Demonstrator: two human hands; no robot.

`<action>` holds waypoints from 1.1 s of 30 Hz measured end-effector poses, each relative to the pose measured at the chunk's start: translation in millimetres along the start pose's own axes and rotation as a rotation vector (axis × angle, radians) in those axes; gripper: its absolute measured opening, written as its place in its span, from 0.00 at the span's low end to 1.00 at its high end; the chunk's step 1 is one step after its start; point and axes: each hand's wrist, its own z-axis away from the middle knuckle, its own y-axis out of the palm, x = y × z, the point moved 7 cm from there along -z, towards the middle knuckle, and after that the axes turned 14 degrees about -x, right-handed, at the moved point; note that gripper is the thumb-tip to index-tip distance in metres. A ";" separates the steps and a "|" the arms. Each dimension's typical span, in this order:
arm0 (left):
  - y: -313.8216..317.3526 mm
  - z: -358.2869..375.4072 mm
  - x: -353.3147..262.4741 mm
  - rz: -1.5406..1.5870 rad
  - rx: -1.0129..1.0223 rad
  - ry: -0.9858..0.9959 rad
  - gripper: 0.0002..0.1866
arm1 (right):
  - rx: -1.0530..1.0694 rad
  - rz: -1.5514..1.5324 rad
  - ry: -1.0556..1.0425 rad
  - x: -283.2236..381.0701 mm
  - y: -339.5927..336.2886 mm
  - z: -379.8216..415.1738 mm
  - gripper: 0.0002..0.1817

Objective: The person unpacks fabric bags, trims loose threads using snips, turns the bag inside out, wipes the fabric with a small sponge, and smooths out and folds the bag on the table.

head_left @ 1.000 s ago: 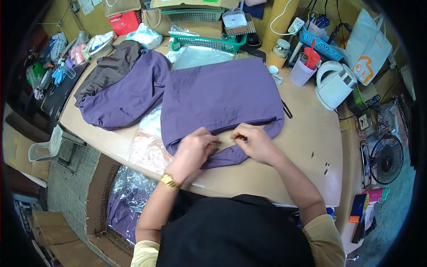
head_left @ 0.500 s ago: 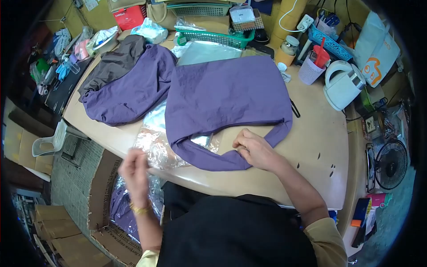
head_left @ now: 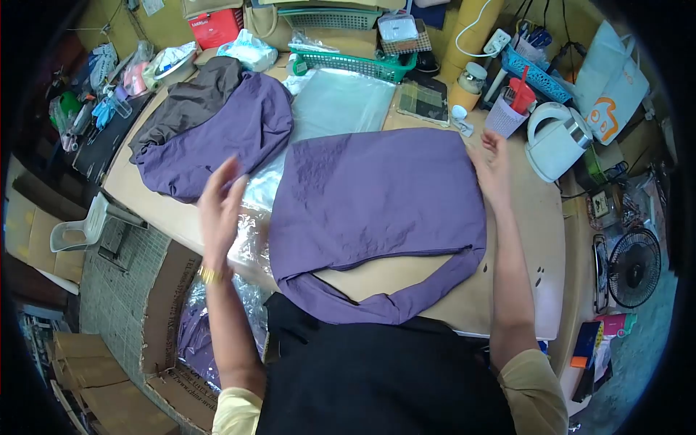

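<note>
A purple jacket [head_left: 377, 196] lies folded into a block on the table, its narrow loop of fabric curving toward my body and hanging close to the front edge. My left hand [head_left: 222, 206] is raised to the left of it, fingers spread and slightly blurred, with nothing in them. At the jacket's upper right edge is my right hand [head_left: 493, 165], fingers apart and loosely bent, the fingertips above the table. Clear plastic bags [head_left: 346, 101] show behind the jacket and partly under its left side. A second purple garment with a dark grey part [head_left: 217, 145] lies bunched at left.
Green baskets [head_left: 355, 64] line the back. To the right stand a white kettle [head_left: 558, 138], a lilac cup holder [head_left: 505, 116] and a jar [head_left: 473, 76]. On the floor at left, a cardboard box [head_left: 163, 312] contains bagged purple garments.
The jacket has shifted toward my body, uncovering more plastic and a dark booklet behind it. My right hand has left the fabric loop for the upper right edge; my left hand has risen and opened.
</note>
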 end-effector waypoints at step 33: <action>87.4 94.3 -128.2 -0.342 0.490 0.418 0.20 | 1.005 0.473 -0.525 132.0 16.6 168.3 0.41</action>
